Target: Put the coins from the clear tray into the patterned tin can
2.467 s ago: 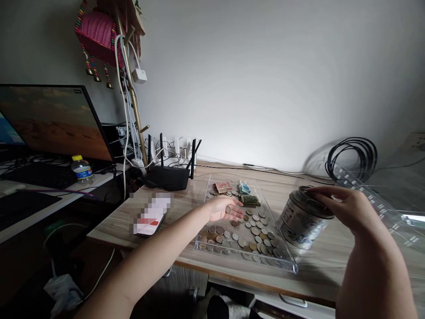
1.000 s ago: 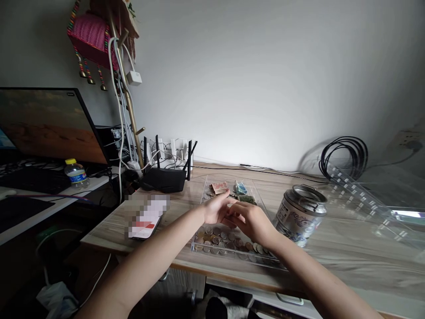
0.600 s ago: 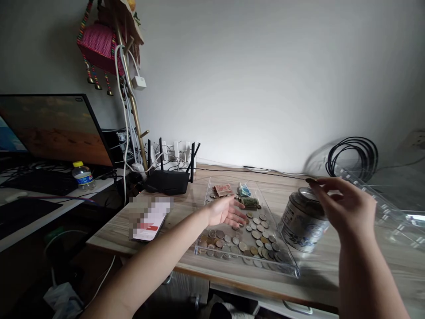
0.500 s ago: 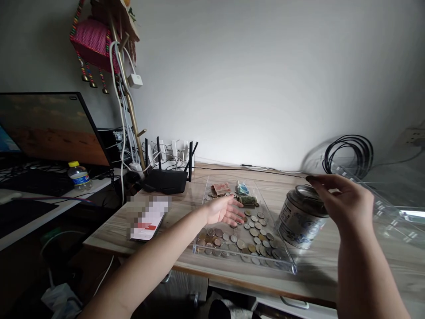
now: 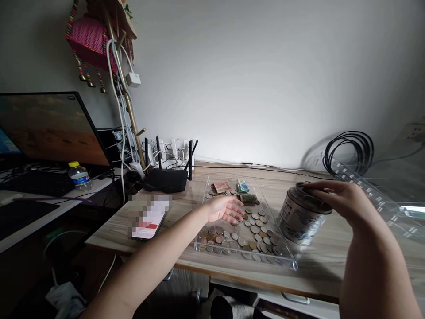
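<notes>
My left hand [image 5: 226,210] is held over a clear plastic tray [image 5: 245,262], palm turned up and sideways, with the fingers stretched out. Several coins [image 5: 255,229] are spread across the tray around it. Folded banknotes lie toward the tray's far end: a reddish one [image 5: 221,186], a bluish one [image 5: 242,185] and a dark green one [image 5: 248,199]. To the tray's right stands a round tin [image 5: 300,221] with a white and blue pattern. My right hand [image 5: 341,199] is over the tin's open top, fingers pinched together at the mouth. What the fingertips hold, if anything, is hidden.
A phone [image 5: 151,219] lies left of the tray, in front of a black router [image 5: 166,180]. Clear plastic pieces [image 5: 375,190] and a coiled black cable [image 5: 348,150] are at the right. A bottle [image 5: 79,177] and a monitor [image 5: 53,128] occupy the left desk.
My right hand has come down from above the tin to its mouth, and a small dark thing at the fingertips is no longer visible. The left hand stays nearly still.
</notes>
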Demonstrator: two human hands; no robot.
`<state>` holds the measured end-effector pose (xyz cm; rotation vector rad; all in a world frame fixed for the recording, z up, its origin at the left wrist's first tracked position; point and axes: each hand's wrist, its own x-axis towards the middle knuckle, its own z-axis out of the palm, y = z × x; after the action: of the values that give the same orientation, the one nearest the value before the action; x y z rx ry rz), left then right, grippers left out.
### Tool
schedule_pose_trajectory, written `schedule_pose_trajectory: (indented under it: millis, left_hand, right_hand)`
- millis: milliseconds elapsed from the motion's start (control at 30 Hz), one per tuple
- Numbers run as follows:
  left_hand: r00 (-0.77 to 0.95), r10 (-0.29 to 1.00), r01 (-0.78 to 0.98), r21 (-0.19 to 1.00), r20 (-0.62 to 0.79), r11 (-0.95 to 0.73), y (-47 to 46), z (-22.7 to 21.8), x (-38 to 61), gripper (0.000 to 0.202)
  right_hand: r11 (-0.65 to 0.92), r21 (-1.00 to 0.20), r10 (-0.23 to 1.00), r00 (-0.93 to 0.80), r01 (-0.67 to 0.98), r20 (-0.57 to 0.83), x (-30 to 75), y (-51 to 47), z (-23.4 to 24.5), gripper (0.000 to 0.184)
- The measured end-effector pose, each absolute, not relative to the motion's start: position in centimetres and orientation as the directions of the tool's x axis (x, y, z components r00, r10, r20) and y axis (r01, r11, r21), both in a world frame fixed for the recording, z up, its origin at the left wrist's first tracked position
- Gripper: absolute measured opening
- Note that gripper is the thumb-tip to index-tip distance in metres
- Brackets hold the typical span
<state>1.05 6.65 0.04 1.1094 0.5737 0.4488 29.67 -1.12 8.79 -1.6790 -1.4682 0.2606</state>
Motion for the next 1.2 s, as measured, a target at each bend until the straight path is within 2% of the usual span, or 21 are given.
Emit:
schedule_pose_trajectory:
  millis: [200,367,567,733,800,867,933,967,1033,1100,1167,1200]
  left_hand:
    - [0.768,0.604,-0.035,0.928,-0.213,0.370,6.8,-0.1,1.1,0.038]
    - [0.757,0.615,-0.015,0.934,-0.223,0.357,6.6,0.1,1.1,0.037]
    - [0.745,0.629,-0.014,0.939,-0.219,0.343,6.5,0.2,1.1,0.035]
    - [0.714,0.678,0.020,0.973,-0.176,0.231,6.1,0.5,1.1,0.028]
    - [0.709,0.695,0.065,0.992,-0.119,0.104,5.9,0.5,1.3,0.023]
    - [0.683,0.728,0.112,0.993,-0.057,-0.027,5.8,0.3,1.4,0.020]
    - [0.615,0.789,0.118,0.989,-0.007,-0.084,6.0,0.1,1.6,0.020]
    - [0.563,0.826,0.099,0.992,0.009,-0.079,6.2,0.0,1.6,0.020]
    - [0.448,0.894,0.036,0.998,0.025,-0.046,6.5,0.0,1.5,0.018]
    - [0.357,0.934,-0.018,1.000,0.030,-0.025,6.7,0.1,1.4,0.016]
    - [0.315,0.948,-0.039,0.999,0.040,-0.029,6.8,0.4,1.3,0.015]
    - [0.307,0.951,-0.039,0.999,0.044,-0.034,6.7,0.5,1.3,0.015]
  right_hand:
    - [-0.004,-0.665,0.850,0.353,0.747,0.392,29.6,-1.0,8.8,0.033]
    - [0.080,-0.607,0.863,0.249,0.791,0.438,30.0,-0.8,8.8,0.029]
    - [0.064,-0.573,0.866,0.240,0.817,0.439,30.2,-0.5,8.5,0.030]
    - [0.020,-0.547,0.859,0.266,0.837,0.437,30.3,-0.4,8.1,0.029]
    - [0.057,-0.527,0.784,0.288,0.848,0.549,29.7,-0.8,8.1,0.028]
    - [0.176,-0.475,0.587,0.296,0.862,0.753,28.5,-1.5,8.3,0.026]
    - [0.334,-0.376,0.410,0.226,0.865,0.884,26.3,-2.3,8.5,0.023]
    - [0.405,-0.337,0.420,0.155,0.850,0.894,25.0,-2.6,8.6,0.022]
    - [0.510,-0.313,0.618,-0.088,0.802,0.781,22.1,-2.8,8.4,0.020]
    - [0.569,-0.303,0.778,-0.380,0.765,0.501,19.4,-2.5,7.6,0.023]
    - [0.613,-0.240,0.789,-0.570,0.752,0.230,17.5,-1.9,6.2,0.029]
    - [0.625,-0.199,0.780,-0.608,0.755,0.144,16.9,-1.4,5.4,0.035]
